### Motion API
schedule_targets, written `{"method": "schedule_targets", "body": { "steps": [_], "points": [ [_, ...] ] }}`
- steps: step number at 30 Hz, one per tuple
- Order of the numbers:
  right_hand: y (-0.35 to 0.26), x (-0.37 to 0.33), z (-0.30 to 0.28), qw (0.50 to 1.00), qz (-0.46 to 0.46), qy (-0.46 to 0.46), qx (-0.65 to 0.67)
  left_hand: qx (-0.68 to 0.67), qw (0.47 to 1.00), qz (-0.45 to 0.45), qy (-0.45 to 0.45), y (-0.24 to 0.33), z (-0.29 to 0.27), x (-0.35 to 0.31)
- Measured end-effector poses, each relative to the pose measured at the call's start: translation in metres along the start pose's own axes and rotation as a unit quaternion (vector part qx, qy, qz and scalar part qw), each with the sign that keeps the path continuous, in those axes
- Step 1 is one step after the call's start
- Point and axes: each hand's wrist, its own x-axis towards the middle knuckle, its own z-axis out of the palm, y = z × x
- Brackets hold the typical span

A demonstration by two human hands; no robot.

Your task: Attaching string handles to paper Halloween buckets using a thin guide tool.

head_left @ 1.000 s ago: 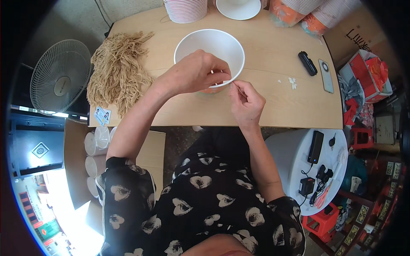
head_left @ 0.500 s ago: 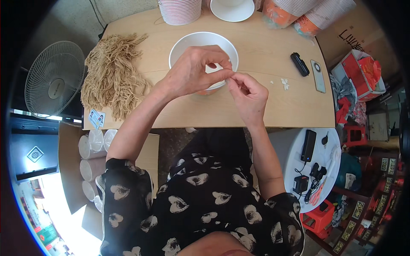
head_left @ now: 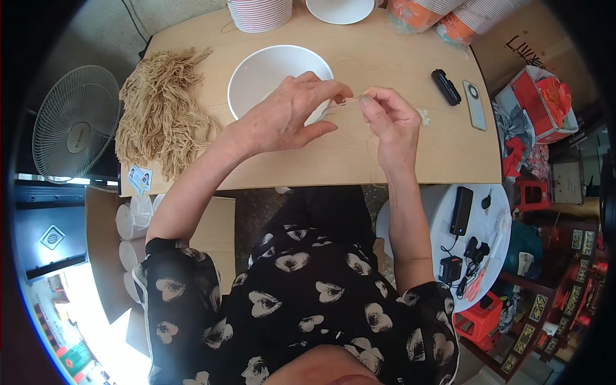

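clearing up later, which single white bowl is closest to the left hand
The white bowl partly hidden by the left hand; the other single white bowl sits farther off, cut by the picture's top edge.

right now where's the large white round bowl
In the head view, the large white round bowl sits left of centre on the pale wood table, right of the tan stringy heap, partly under the left hand.
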Motion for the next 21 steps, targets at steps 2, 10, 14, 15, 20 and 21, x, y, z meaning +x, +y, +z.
{"method": "schedule_targets", "body": {
  "steps": [2,10,14,15,20,21],
  "points": [
    [0.001,0.002,-0.002,1.0,0.015,-0.011,0.007,-0.001,1.0,-0.009,0.024,-0.001,-0.001,0.0],
    [-0.014,0.008,-0.006,0.996,0.024,-0.082,0.011,-0.035,0.997,-0.065,-0.035,0.024,-0.025,0.028],
    [-0.023,0.009,-0.017,0.995,0.005,-0.101,0.014,-0.341,0.909,-0.182,-0.158,0.015,-0.022,0.045],
    [-0.026,0.009,-0.02,0.995,0.014,-0.102,0.015,-0.341,0.909,-0.18,-0.16,0.013,-0.019,0.044],
    [-0.016,0.007,-0.032,0.995,0.04,-0.087,0.022,-0.578,0.79,-0.193,-0.064,0.003,-0.005,0.038],
    [-0.015,0.007,-0.032,0.993,0.066,-0.102,0.007,-0.58,0.789,-0.192,-0.064,0.002,-0.003,0.035]
  ]
}}
